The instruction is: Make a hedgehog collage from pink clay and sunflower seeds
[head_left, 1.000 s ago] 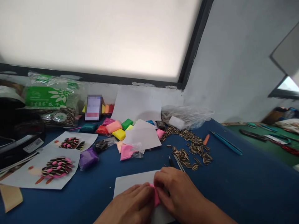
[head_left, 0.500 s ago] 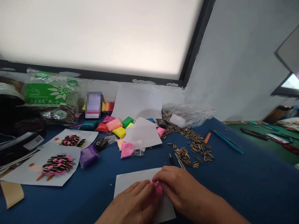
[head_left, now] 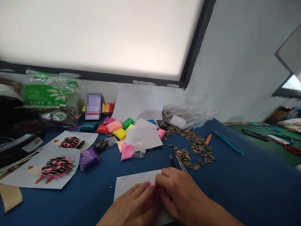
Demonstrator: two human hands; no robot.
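On a white sheet of paper [head_left: 128,183] at the table's front, my two hands meet over a lump of pink modelling clay [head_left: 152,184]. My left hand [head_left: 134,202] curves over its left side, fingers together. From the right, my right hand [head_left: 182,193] pinches the clay's edge between thumb and bent fingers. Most of the clay is hidden beneath the fingers, so its full shape cannot be made out. Just beyond my right hand lie a dark pen-like tool [head_left: 172,161] and a thin silvery tool [head_left: 181,163].
Sunflower seeds [head_left: 199,147] spread behind my right hand, near blue tweezers [head_left: 229,142]. Colourful clay packets [head_left: 119,133] and an opened pink packet [head_left: 128,151] lie mid-table. Left are hedgehog pictures made with seeds [head_left: 56,166], a purple packet [head_left: 88,158] and a seed bag [head_left: 50,97].
My right hand's fingers have curled in closer to my left hand and now cover more of the pink clay. The things on the table have stayed put.
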